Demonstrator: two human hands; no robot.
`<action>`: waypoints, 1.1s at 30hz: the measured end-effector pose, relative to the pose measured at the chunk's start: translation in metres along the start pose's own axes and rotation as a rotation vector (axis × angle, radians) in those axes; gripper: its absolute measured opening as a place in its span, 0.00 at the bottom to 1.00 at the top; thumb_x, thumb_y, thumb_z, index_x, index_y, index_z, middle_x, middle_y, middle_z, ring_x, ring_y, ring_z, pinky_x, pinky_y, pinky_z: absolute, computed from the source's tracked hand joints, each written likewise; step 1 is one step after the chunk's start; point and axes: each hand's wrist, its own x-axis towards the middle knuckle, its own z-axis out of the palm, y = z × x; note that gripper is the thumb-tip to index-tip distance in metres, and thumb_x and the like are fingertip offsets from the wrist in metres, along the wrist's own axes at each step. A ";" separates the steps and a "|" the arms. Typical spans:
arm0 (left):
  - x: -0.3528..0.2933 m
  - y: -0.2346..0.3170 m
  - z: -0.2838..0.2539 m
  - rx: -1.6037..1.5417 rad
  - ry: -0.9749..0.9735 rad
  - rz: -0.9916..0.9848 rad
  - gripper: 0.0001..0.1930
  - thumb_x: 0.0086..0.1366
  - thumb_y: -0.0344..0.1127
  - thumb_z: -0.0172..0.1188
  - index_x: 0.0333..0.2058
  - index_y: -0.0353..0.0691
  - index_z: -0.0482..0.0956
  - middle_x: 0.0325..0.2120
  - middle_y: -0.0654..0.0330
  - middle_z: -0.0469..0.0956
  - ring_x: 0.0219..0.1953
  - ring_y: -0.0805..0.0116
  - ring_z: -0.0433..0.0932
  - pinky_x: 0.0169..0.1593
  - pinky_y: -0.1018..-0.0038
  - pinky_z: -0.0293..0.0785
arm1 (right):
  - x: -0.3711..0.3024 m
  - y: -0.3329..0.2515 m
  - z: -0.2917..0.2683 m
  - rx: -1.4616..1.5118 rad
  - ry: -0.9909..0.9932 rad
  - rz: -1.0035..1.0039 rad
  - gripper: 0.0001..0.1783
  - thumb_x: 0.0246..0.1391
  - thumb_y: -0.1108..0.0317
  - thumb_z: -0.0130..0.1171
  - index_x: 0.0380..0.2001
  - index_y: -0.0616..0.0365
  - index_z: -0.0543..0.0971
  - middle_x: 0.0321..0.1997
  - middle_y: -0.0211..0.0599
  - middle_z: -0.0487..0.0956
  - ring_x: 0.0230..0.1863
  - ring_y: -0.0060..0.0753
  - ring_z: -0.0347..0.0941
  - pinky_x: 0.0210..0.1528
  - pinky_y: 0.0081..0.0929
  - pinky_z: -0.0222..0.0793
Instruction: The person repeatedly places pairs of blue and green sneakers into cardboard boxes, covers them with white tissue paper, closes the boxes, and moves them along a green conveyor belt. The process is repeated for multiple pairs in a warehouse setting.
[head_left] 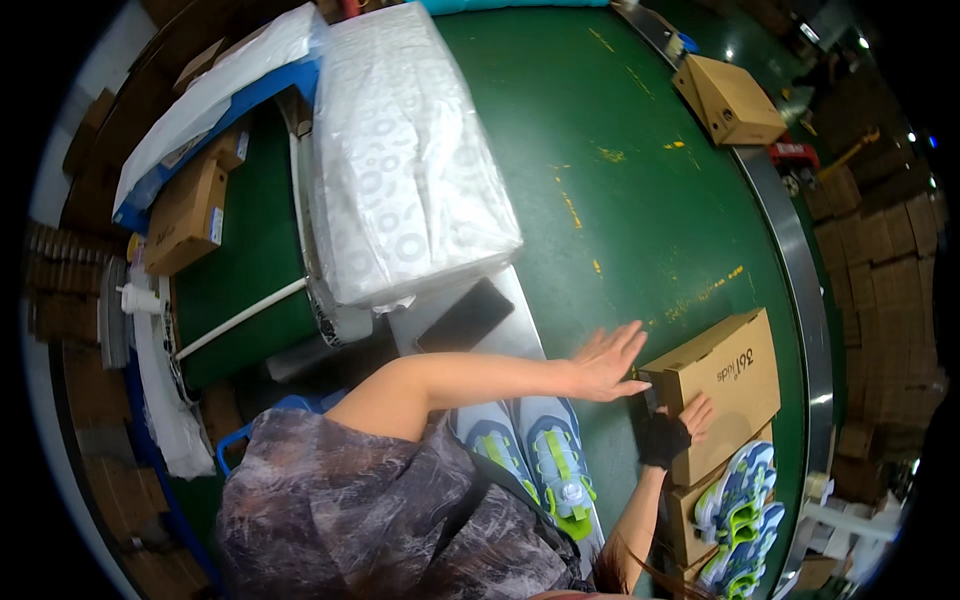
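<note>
My left hand [605,362] is held out bare over the green belt, with fingers apart and nothing in it. Its thumb is close to the far-left corner of a closed brown shoe box [725,375]. My right hand [675,435] wears a black fingerless glove and lies with stretched fingers on the near-left part of that box. Two blue-grey sneakers [560,455] with lime-green straps rest on the metal ledge below my left forearm. More blue and green sneakers [742,510] sit beside other brown boxes [690,520], nearer than the shoe box.
A large plastic-wrapped white bundle [410,170] stands left of the green belt [560,120]. On the metal ledge [525,310] lies a dark flat object [465,315]. Brown cartons [190,215] sit on a second belt at left; another box [735,100] rests at the far-right rail.
</note>
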 end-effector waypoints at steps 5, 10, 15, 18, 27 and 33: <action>0.008 -0.011 -0.010 0.010 0.090 0.321 0.34 0.59 0.58 0.42 0.56 0.36 0.57 0.59 0.44 0.47 0.61 0.47 0.46 0.59 0.47 0.41 | -0.030 -0.059 -0.080 0.874 0.015 0.050 0.41 0.38 0.65 0.57 0.58 0.60 0.56 0.60 0.46 0.58 0.59 0.43 0.56 0.58 0.42 0.51; -0.009 -0.039 -0.066 0.426 -0.449 0.121 0.36 0.57 0.67 0.34 0.33 0.40 0.80 0.38 0.48 0.73 0.49 0.52 0.66 0.59 0.48 0.40 | -0.037 -0.035 -0.130 1.528 0.405 0.343 0.23 0.50 0.69 0.50 0.51 0.63 0.65 0.47 0.43 0.71 0.44 0.37 0.70 0.45 0.34 0.68; 0.001 -0.081 -0.092 0.538 -0.433 0.073 0.34 0.55 0.67 0.38 0.26 0.43 0.81 0.28 0.52 0.77 0.37 0.56 0.74 0.56 0.49 0.45 | -0.066 0.114 -0.042 1.890 -0.512 0.890 0.17 0.49 0.58 0.55 0.37 0.60 0.72 0.36 0.46 0.76 0.38 0.42 0.73 0.37 0.37 0.69; -0.009 -0.104 -0.088 0.349 -0.176 0.205 0.28 0.55 0.62 0.45 0.29 0.40 0.78 0.32 0.54 0.75 0.40 0.57 0.71 0.55 0.50 0.48 | -0.069 0.021 -0.101 1.229 -0.688 0.755 0.19 0.49 0.56 0.56 0.37 0.59 0.72 0.33 0.45 0.77 0.31 0.40 0.75 0.31 0.32 0.70; -0.075 -0.201 -0.193 0.089 0.724 -0.101 0.20 0.59 0.34 0.48 0.48 0.28 0.64 0.46 0.42 0.66 0.51 0.46 0.61 0.55 0.61 0.56 | -0.008 -0.137 -0.112 0.648 -0.537 -0.111 0.26 0.44 0.65 0.61 0.47 0.59 0.69 0.48 0.46 0.71 0.51 0.39 0.67 0.50 0.35 0.65; -0.137 -0.247 -0.237 0.696 0.136 -0.533 0.34 0.59 0.56 0.46 0.57 0.39 0.56 0.60 0.44 0.45 0.63 0.50 0.41 0.58 0.44 0.36 | 0.005 -0.182 -0.043 -0.008 -0.708 -0.513 0.19 0.51 0.66 0.45 0.49 0.52 0.64 0.46 0.47 0.72 0.49 0.45 0.68 0.49 0.48 0.59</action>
